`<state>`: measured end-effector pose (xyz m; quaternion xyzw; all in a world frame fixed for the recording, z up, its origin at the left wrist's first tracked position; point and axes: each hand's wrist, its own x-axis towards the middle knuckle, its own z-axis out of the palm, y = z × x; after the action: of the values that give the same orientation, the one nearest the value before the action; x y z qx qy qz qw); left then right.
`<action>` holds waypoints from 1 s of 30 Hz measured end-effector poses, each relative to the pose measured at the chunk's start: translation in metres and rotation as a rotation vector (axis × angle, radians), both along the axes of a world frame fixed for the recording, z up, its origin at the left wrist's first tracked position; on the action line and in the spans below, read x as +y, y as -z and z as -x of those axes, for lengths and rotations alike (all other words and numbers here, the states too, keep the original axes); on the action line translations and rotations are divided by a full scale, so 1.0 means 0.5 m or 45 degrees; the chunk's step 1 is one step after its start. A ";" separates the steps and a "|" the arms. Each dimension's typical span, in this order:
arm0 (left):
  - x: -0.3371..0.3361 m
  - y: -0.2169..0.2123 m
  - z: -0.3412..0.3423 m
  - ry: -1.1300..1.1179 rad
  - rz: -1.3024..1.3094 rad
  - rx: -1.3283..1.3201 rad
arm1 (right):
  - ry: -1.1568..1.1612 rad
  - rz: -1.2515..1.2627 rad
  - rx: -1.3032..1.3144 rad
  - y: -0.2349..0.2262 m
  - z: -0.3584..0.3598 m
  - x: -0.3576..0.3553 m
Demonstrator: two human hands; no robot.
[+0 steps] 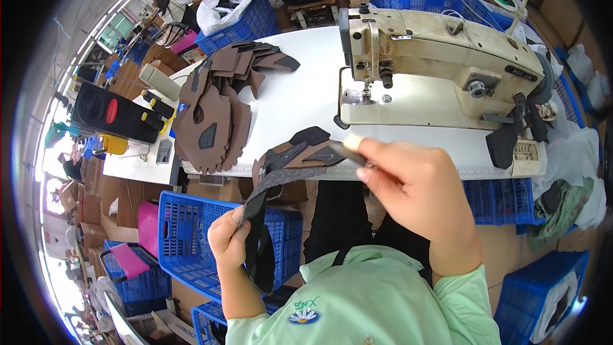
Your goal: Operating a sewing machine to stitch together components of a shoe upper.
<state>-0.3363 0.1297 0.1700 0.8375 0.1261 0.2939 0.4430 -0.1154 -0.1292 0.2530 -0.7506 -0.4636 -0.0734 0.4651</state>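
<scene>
My right hand (pixel 414 186) pinches the upper end of a brown and black shoe-upper piece (pixel 300 155) in front of the white table's near edge. A long grey-black strip (pixel 265 214) runs down from that piece to my left hand (pixel 228 237), which grips its lower end above a blue crate (pixel 185 236). More black strip material hangs below my left hand. A cream sewing machine (pixel 440 57) stands on the table just beyond my right hand.
A stack of brown cut pieces (pixel 214 115) lies on the white table (pixel 300 96) at the left. Blue crates (pixel 498 201) sit under and around the table. A black box (pixel 112 114) rests at far left. Other people work at the back.
</scene>
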 end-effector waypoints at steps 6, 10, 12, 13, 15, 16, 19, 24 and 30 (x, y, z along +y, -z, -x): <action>0.010 -0.075 -0.053 -0.344 0.767 -0.304 | -0.016 -0.163 0.277 -0.009 0.036 0.015; 0.035 -0.135 -0.123 -0.268 1.171 -0.588 | -0.298 -0.126 0.123 0.023 0.064 0.060; 0.040 -0.136 -0.122 -0.263 1.148 -0.653 | -0.557 -0.037 -0.009 0.041 0.086 0.091; 0.041 -0.134 -0.129 -0.230 1.143 -0.651 | -0.612 -0.060 -0.072 0.057 0.095 0.111; 0.035 -0.141 -0.136 -0.248 1.121 -0.651 | -0.659 -0.017 -0.215 0.081 0.109 0.132; 0.032 -0.143 -0.138 -0.261 1.094 -0.645 | -0.665 -0.011 -0.214 0.091 0.117 0.139; 0.022 -0.141 -0.152 -0.244 1.046 -0.647 | -0.657 0.010 -0.270 0.107 0.133 0.151; 0.006 -0.143 -0.165 -0.201 1.045 -0.657 | -0.623 0.032 -0.327 0.113 0.131 0.161; 0.000 -0.142 -0.174 -0.183 1.056 -0.623 | -0.659 -0.046 -0.294 0.122 0.139 0.169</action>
<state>-0.2494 0.1298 0.2410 0.4858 0.1823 0.4372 0.7346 -0.1849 -0.0445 0.1919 -0.5856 -0.6882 -0.0455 0.4259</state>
